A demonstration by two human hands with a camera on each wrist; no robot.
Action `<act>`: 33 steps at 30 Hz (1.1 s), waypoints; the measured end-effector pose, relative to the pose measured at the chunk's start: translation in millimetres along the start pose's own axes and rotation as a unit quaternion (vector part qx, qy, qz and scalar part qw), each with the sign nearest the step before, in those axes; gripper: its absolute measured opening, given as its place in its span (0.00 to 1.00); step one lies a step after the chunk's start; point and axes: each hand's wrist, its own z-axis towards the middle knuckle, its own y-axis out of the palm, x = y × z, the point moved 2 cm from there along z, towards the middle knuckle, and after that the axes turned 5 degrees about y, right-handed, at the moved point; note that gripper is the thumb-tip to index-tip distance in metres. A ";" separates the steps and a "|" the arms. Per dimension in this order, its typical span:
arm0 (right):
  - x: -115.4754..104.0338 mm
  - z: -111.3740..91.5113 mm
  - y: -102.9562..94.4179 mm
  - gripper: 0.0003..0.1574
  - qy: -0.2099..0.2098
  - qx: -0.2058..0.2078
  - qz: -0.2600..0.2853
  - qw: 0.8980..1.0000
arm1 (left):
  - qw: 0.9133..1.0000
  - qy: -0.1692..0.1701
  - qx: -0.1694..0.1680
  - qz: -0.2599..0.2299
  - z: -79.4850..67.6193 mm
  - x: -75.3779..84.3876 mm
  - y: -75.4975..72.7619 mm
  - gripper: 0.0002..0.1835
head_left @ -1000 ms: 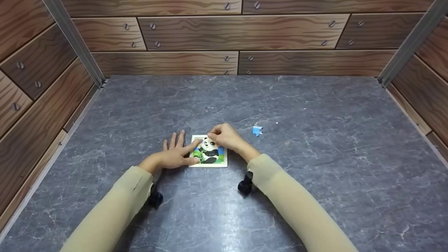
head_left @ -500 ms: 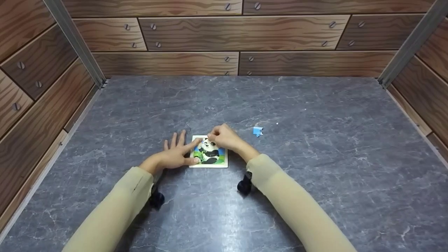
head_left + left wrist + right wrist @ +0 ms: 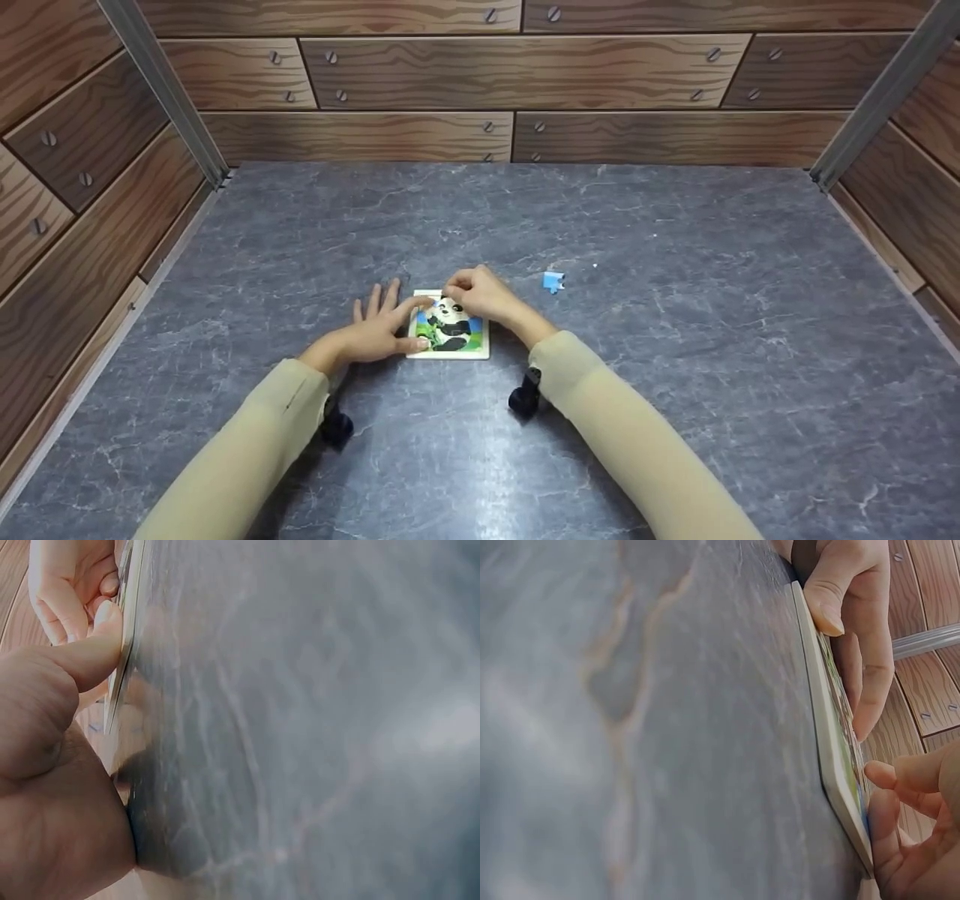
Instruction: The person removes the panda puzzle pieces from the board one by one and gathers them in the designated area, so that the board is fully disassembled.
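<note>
A panda jigsaw puzzle (image 3: 451,330) in a pale frame lies flat on the table. Spread out at its left side, my left hand (image 3: 371,334) rests its index finger and thumb on the picture; the other fingers lie on the table. My right hand (image 3: 484,292) is bent over the upper right part of the puzzle. Its thumb and index finger pinch at a puzzle piece by the top edge, mostly hidden behind the fingertips. The right wrist view shows the curled right fingers (image 3: 922,772) close against the board. A loose blue puzzle piece (image 3: 553,281) lies to the right.
The grey marbled table (image 3: 675,337) spreads around the puzzle. A tiny white speck (image 3: 595,265) lies beyond the blue piece. Wood-patterned walls (image 3: 517,75) with metal corner posts (image 3: 165,97) enclose the back and sides. Dark wrist cameras (image 3: 523,403) hang below both sleeves.
Almost nothing moves. The left index finger bends a little more on the puzzle, and the right fingertips shift slightly at its top edge. The view drifts very slightly.
</note>
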 end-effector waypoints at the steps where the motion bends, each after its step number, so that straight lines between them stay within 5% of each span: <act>1: 0.4 0.1 -0.1 0.12 -0.001 0.000 0.001 1.000 | 1.000 0.000 0.001 -0.001 0.2 -0.2 -0.1 0.36; 21: 4.5 -3.0 -2.0 0.12 0.012 -0.006 0.037 0.999 | 0.995 0.014 0.008 -0.097 5.1 3.7 -2.3 0.34; 33: 4.6 -2.5 -1.2 0.12 0.011 0.000 0.027 1.000 | 0.995 -0.001 0.024 -0.102 7.7 6.4 0.6 0.25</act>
